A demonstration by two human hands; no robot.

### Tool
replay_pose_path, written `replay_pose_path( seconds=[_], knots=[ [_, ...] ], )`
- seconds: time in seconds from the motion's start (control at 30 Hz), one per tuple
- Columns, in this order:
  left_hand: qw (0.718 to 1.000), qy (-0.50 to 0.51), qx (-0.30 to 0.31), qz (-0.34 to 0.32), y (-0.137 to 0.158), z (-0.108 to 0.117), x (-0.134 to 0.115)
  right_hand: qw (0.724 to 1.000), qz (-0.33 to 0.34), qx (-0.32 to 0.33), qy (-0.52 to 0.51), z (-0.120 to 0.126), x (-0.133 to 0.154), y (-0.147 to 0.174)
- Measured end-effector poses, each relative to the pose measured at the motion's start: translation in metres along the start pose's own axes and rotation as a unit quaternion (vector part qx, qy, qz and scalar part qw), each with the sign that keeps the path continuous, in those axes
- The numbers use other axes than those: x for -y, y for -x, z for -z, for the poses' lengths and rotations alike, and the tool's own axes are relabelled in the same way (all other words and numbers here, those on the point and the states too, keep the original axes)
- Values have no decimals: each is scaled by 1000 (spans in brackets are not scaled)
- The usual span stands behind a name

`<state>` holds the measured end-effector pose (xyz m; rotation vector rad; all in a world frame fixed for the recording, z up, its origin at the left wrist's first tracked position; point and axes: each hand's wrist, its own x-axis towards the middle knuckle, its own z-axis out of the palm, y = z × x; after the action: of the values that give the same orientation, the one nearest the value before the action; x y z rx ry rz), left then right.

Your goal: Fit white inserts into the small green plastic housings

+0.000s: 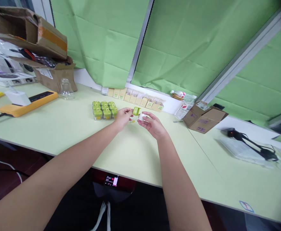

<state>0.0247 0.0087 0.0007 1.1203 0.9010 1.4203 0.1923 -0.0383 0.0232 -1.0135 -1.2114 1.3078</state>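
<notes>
A small green lid [136, 111] with a loop is pinched in the fingertips of my left hand [124, 118]. Close beside it, my right hand [154, 124] grips a small white rounded piece [141, 116], whose exact kind I cannot make out. Just under the fingers, a small clear item with a yellow spot [133, 121] shows on the table. To the left of my left hand stand several clear containers with green lids [107, 114], grouped in rows.
Small tan cardboard boxes [144, 102] line the table's back edge. Plastic bottles [183, 96] and a carton [204, 118] are at the back right. A yellow power strip [38, 102], a clear jar [66, 89] and larger boxes [56, 77] occupy the left.
</notes>
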Motion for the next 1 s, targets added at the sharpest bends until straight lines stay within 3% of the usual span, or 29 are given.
replay_pose_path(
  seconds=[0.3, 0.73, 1.0],
  knots=[
    [1000, -22, -4, -17, -2, 1, 1, 1000, 2, -14, 21, 2, 1, 0],
    [995, -12, 45, -91, -8, 1, 15, 993, 94, -50, 53, -7, -4, -4],
    [997, 20, 32, -67, -3, -1, 12, 982, 131, -75, 110, -9, -12, -9]
  ],
)
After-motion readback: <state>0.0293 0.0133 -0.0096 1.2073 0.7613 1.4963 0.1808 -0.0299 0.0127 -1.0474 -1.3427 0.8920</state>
